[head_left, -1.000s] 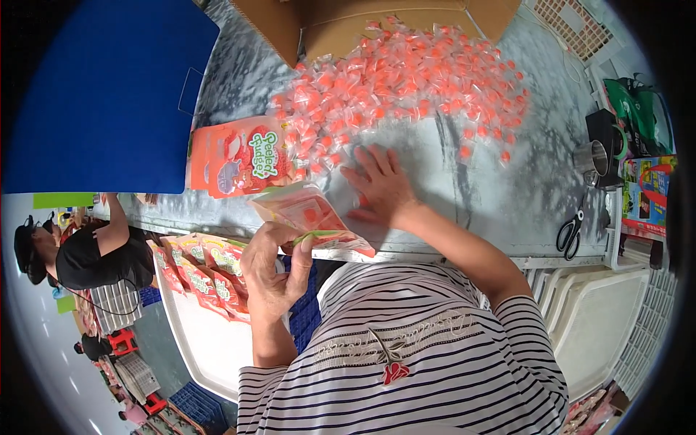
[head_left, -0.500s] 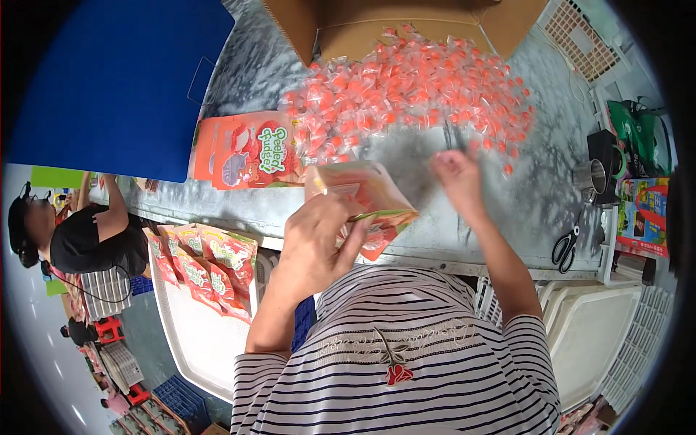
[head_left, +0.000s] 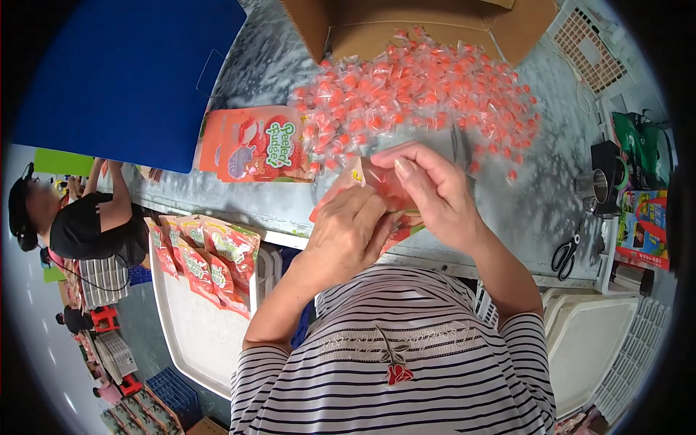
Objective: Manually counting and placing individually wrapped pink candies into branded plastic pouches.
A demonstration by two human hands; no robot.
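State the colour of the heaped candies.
The candies are orange-red in clear wrappers, best seen in the head view.

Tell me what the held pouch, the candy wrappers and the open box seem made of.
Pouch: likely thin plastic film, finish unclear; its printed pink wall bends. Candy wrappers: apparently clear, glossy plastic; red shows through and highlights glint. Open box: matte cardboard by its look, with plain brown, stiff flaps.

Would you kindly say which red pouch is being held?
The pouch between the left hand and right hand; the stacked pouches and pouches in the white tray aren't held.
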